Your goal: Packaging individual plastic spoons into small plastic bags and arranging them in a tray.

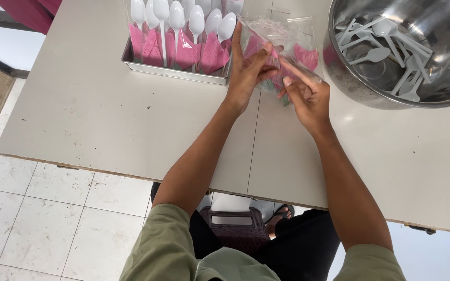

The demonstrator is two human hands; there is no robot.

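A clear plastic bag [282,41] is held above the counter [105,114] near its far edge, between the metal tray and the steel bowl. Pink folded napkins [305,56] are seen through the film, bunched in the lower part of the bag.

The left hand [246,73] is laid against the near left side of the bag, with the fingers stretched out and pressed flat on the plastic rather than curled round it; the thumb is hidden, so a full clamp cannot be confirmed. The right hand [308,96] is closed on the bag's lower right side, the film being pinched between fingers and thumb. The two hands are set just beside each other, with the bag between them.

At the far edge, left of the bag, a shallow metal tray [173,72] is placed. It is filled with white plastic spoons [196,23] stood bowl-up, each one wrapped at the handle in a pink napkin [212,54].

At the far right corner a large steel bowl [360,88] is seen, its rim just beside the bag. Loose white plastic spoons in the bowl [391,47] are heaped without wrapping.

Below the near edge, a tiled floor [37,208] and a dark plastic stool [235,229] are visible.
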